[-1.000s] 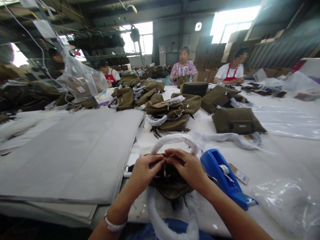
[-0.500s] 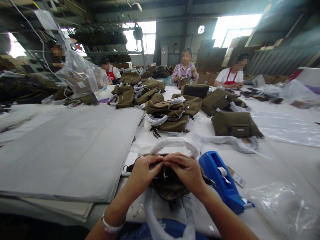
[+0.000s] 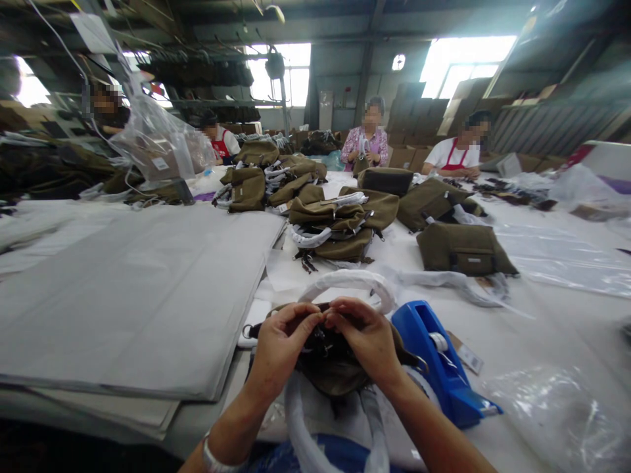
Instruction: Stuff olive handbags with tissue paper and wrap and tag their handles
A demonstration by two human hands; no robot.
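An olive-green handbag (image 3: 340,378) stands in front of me, its top opening facing up and its dark inside showing. One wrapped handle (image 3: 352,279) arches away on the far side; the other hangs toward me. My left hand (image 3: 283,338) and my right hand (image 3: 365,335) meet over the opening, thumbs and fingertips pinched together at the far rim. Whatever lies between the fingertips is too small or hidden to name. Just below them a small metal fitting (image 3: 323,345) shows against the dark inside.
A blue tape dispenser (image 3: 438,368) stands close on the right, beside a paper tag (image 3: 466,355). Large white sheets (image 3: 148,295) are stacked at left. Ahead are a pile of olive bags (image 3: 335,223) and another bag (image 3: 466,249). Clear plastic (image 3: 557,407) lies right; several people work beyond.
My fingers have curled more, and the right hand's knuckles have lifted slightly. The fingertips stay together over the bag. Across the table, the person in the patterned top has shifted their hands.
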